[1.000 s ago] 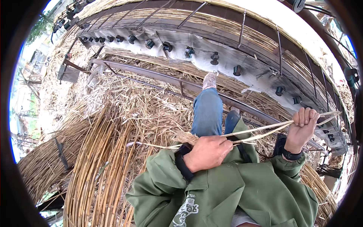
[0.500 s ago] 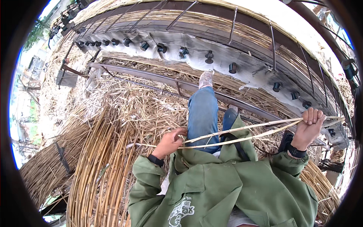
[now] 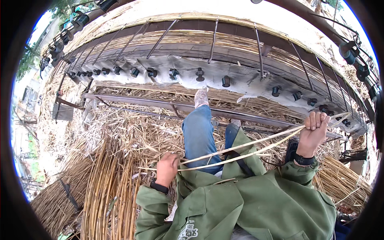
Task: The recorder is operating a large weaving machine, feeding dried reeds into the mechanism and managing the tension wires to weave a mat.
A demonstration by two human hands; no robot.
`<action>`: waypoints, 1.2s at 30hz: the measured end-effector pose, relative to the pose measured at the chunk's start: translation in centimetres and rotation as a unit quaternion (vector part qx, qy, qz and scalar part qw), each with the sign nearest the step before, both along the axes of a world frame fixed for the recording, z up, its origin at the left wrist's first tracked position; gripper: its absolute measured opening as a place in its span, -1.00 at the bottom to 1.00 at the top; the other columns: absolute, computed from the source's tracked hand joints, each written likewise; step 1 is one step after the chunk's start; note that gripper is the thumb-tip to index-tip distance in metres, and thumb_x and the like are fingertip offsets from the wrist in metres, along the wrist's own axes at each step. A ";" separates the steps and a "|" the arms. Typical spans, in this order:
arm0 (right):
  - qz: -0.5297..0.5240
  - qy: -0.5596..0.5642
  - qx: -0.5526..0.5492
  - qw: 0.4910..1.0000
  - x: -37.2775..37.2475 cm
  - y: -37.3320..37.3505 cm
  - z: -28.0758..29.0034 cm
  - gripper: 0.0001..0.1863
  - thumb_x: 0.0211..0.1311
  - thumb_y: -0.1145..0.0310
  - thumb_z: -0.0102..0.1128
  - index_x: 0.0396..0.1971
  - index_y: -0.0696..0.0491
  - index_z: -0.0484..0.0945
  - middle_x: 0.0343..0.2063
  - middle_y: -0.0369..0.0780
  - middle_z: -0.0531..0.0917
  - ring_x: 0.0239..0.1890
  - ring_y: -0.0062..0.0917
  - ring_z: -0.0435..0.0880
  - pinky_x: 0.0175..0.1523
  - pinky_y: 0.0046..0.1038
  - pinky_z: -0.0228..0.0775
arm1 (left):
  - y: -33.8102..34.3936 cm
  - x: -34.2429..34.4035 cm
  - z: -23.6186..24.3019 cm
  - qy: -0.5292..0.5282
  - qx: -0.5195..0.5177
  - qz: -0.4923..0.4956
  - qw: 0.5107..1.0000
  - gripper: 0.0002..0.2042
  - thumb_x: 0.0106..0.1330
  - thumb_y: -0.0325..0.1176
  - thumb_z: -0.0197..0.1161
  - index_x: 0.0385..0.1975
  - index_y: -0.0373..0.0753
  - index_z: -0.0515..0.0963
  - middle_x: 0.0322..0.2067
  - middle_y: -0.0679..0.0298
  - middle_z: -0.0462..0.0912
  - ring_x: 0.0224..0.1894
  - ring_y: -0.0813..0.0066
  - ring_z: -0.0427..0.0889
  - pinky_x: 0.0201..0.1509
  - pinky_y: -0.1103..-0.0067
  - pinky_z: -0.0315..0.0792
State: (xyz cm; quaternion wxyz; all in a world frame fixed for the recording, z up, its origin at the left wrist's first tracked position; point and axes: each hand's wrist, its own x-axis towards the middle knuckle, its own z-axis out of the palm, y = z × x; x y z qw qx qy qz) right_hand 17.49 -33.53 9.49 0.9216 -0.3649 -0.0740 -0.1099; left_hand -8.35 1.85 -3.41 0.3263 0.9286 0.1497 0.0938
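Two pale, split reed strips point(image 3: 248, 144) stretch across my lap, above my jeans and the green jacket. Around their left part my left hand point(image 3: 167, 170) is closed, with short ends poking out beyond the fist. Higher up at the right, my right hand point(image 3: 313, 136) grips the other end, fingers wrapped over the strips. Thin tips stick out past its knuckles. Between the hands the strips run a little apart from each other. What lies inside each fist is hidden.
Ahead stands a long metal frame with a row of dark spools point(image 3: 199, 74) and upright rods. A metal bar point(image 3: 176, 106) crosses before it, near my outstretched shoe point(image 3: 201, 98). Loose straw covers the ground. Reed bundles point(image 3: 100, 196) lie at left, another bundle point(image 3: 340, 180) at right.
My left hand's fingers, looser before, are now curled tightly round the strips. My right hand keeps its grip. The view has shifted, so the frame's rods and spools appear farther left.
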 end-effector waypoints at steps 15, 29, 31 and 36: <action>-0.011 0.059 0.087 0.994 -0.5 4.9 -0.7 -0.71 0.40 0.16 -0.20 -0.51 -0.02 0.26 -0.68 -0.42 0.14 -0.65 -0.73 0.10 -0.54 -0.64 0.05 | -7.5 6.0 6.4 -0.073 0.146 -0.173 0.971 -0.23 -0.07 -0.18 0.41 0.17 -0.29 0.20 0.13 0.05 0.30 0.14 0.05 0.28 0.18 0.27 0.20; 0.080 0.098 -0.060 0.990 2.7 -2.2 0.1 -0.61 0.30 0.01 -0.05 -0.58 0.00 0.31 -0.59 -0.32 0.40 -0.60 -0.68 0.33 -0.48 -0.65 0.22 | 0.0 8.7 9.6 -0.112 0.201 -0.203 0.952 -0.72 0.10 -0.42 0.25 -0.14 -0.16 0.51 -0.55 0.22 0.51 -0.60 0.27 0.48 -0.54 0.46 0.35; 0.055 0.138 -0.039 0.988 3.1 -1.2 0.1 -0.56 0.28 -0.04 -0.05 -0.64 -0.01 0.26 -0.66 -0.32 0.38 -0.71 -0.70 0.23 -0.61 -0.65 0.12 | 0.1 8.8 10.9 -0.100 0.219 -0.196 0.951 -0.68 0.05 -0.44 0.26 -0.14 -0.15 0.51 -0.48 0.22 0.49 -0.50 0.25 0.48 -0.46 0.42 0.37; 0.069 0.206 0.067 0.974 4.5 0.7 -0.5 -0.56 0.28 -0.02 -0.03 -0.64 0.00 0.26 -0.68 -0.30 0.38 -0.78 -0.70 0.18 -0.68 -0.66 0.08 | 0.8 8.8 14.0 -0.142 0.334 -0.164 0.917 -0.71 0.04 -0.47 0.24 -0.18 -0.16 0.52 -0.47 0.23 0.48 -0.33 0.22 0.46 -0.28 0.40 0.36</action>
